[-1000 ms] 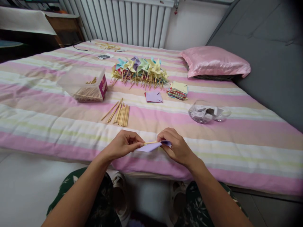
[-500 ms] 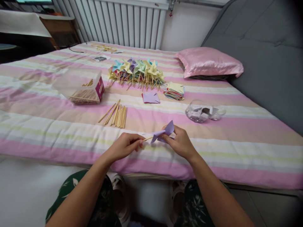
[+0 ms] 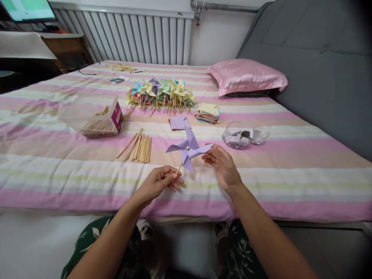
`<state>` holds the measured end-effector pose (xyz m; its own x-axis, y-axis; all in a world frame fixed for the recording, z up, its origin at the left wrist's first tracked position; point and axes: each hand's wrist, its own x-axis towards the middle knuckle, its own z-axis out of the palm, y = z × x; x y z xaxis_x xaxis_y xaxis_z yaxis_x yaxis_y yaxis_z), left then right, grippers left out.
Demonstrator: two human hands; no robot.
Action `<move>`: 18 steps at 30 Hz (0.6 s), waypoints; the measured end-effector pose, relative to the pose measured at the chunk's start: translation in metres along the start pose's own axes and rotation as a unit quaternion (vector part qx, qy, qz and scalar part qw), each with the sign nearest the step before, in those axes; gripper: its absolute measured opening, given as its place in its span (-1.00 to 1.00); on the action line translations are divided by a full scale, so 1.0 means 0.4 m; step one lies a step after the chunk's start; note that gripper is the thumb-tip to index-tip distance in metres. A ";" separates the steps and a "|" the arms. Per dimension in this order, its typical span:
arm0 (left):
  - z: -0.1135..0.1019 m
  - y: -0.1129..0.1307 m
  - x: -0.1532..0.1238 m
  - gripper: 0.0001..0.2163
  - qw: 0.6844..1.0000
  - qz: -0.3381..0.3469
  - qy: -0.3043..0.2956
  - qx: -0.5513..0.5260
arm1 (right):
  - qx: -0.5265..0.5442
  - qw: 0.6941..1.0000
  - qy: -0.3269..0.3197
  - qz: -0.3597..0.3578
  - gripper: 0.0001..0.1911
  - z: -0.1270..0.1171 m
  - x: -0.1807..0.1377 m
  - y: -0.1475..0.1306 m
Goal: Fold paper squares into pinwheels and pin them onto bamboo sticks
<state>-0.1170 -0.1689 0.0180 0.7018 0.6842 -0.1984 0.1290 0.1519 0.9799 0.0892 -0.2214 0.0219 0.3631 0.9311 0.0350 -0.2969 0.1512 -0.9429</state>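
Bed [image 3: 290, 174]: cover striped in pink, white, beige and pale yellow. Middle: heap of paper pinwheels [image 3: 164, 93] on sticks, mixed colours. Nearer the front edge, a few paper squares [image 3: 178, 123], purple uppermost; just right of these, a thicker stack of paper [image 3: 207, 111], pale yellow on top. Left of the heap: clear plastic tub [image 3: 99, 126], magenta label, thin sticks inside. In front of tub: loose wooden sticks [image 3: 142, 149], most side by side, a few splayed. Right: two clear containers [image 3: 236, 135], small contents indistinct. Far right: pink pillow [image 3: 250, 75], something dark beneath. Far left: yellow tangle [image 3: 120, 68], small packet [image 3: 117, 80], dark cord [image 3: 87, 73].
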 end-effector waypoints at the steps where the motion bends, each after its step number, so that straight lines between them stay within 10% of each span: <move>1: 0.008 -0.001 0.003 -0.76 1.000 0.001 0.008 -0.013 | 0.001 1.000 -0.016 0.015 -0.67 0.004 -0.003 0.002; 8: 0.055 -0.002 0.024 -0.76 0.997 0.016 0.041 -0.070 | 0.006 0.992 -0.057 0.115 -0.67 0.040 -0.023 0.025; 18: 0.059 -0.004 0.028 -0.75 0.994 0.010 0.055 -0.093 | 0.028 0.996 0.029 0.078 -0.77 0.020 -0.006 0.019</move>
<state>-0.0929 -0.1783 0.0147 0.6208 0.7604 -0.1905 -0.0230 0.2605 0.9652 0.0791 -0.2199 0.0171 0.3589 0.9241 -0.1315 -0.4018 0.0258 -0.9153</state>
